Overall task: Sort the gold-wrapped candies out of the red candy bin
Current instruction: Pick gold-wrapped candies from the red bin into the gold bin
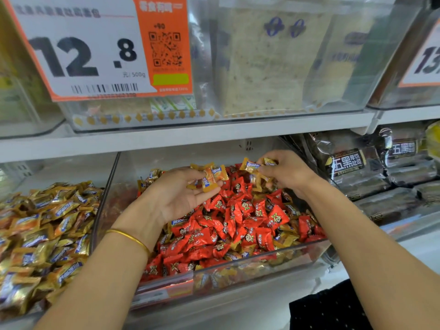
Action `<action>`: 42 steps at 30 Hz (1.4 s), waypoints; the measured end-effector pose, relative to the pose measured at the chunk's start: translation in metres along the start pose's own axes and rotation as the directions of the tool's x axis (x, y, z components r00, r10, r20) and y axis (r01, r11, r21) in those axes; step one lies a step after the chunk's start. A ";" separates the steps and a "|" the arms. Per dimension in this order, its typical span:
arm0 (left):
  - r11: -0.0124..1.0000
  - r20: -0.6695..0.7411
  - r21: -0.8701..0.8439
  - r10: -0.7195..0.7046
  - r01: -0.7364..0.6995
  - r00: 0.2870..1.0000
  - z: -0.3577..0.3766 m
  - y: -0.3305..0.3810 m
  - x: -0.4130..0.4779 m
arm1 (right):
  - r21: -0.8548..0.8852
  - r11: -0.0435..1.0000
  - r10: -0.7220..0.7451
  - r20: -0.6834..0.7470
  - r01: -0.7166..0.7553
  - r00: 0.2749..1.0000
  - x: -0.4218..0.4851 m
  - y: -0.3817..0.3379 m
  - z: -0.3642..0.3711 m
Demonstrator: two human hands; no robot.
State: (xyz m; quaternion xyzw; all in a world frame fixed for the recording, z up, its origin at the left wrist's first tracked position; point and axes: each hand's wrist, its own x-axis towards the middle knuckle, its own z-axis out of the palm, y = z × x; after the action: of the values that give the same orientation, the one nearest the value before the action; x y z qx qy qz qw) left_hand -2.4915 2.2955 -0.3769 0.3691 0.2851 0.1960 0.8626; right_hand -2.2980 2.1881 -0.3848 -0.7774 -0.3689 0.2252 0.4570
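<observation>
A clear plastic bin (238, 270) on the lower shelf holds a heap of red-wrapped candies (240, 210) with gold-wrapped ones mixed in along its front and right side. My left hand (181, 194) hovers palm-up over the bin's left half and holds several gold-wrapped candies (210, 178) at its fingers. Over the back right of the bin, my right hand (283, 172) pinches gold-wrapped candies (252, 166) between thumb and fingers. More gold candies (151, 176) lie at the bin's back left.
The neighbouring bin on the left is full of gold-wrapped candies (45, 232). Dark bread packages (371, 167) fill the shelf to the right. An upper shelf (190, 136) with clear bins and an orange price sign (95, 48) hangs close above.
</observation>
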 end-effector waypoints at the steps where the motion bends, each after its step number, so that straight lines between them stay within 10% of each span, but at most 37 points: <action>1: 1.000 -0.005 -0.007 -0.024 0.024 1.000 0.000 0.000 -0.001 | 0.039 0.999 0.020 -0.001 -0.020 1.000 -0.003 -0.002 -0.002; 10: 0.997 -0.072 -0.022 -0.081 0.079 0.994 0.001 0.002 -0.004 | 0.640 0.667 0.266 0.275 -0.382 0.924 -0.013 -0.007 -0.009; 19: 0.906 -0.026 0.402 0.157 -0.134 0.987 0.009 -0.004 -0.008 | 0.684 0.588 0.377 0.242 -0.432 0.894 -0.010 -0.004 -0.003; 23: 0.618 0.014 0.767 0.248 -0.170 0.969 0.008 -0.006 -0.009 | 0.596 0.749 0.291 0.100 -0.291 0.951 -0.010 -0.004 0.002; 26: 0.414 0.110 0.885 0.257 -0.212 0.960 0.013 -0.012 -0.010 | 0.058 0.994 0.097 -0.093 -0.092 0.991 -0.004 0.003 0.005; 33: -0.047 0.435 0.900 0.107 -0.433 0.894 0.032 -0.022 0.000 | -0.581 0.810 -0.064 0.052 0.082 0.997 0.008 0.006 0.017; 37: -0.439 0.352 0.840 -0.002 -0.317 0.936 0.038 -0.025 0.017 | -0.639 0.764 -0.083 0.037 0.087 0.996 0.007 0.005 0.019; 42: -0.591 0.231 0.803 0.191 -0.077 0.954 0.015 -0.005 0.016 | -0.103 0.995 -0.015 -0.033 0.012 0.999 -0.006 -0.009 0.001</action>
State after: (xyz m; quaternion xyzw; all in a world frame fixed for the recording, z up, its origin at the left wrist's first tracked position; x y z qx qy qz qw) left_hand -2.4687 2.2932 -0.3777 0.9610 0.2742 -0.0224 0.0264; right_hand -2.3060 2.1868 -0.3778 -0.8010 -0.3778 0.1897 0.4239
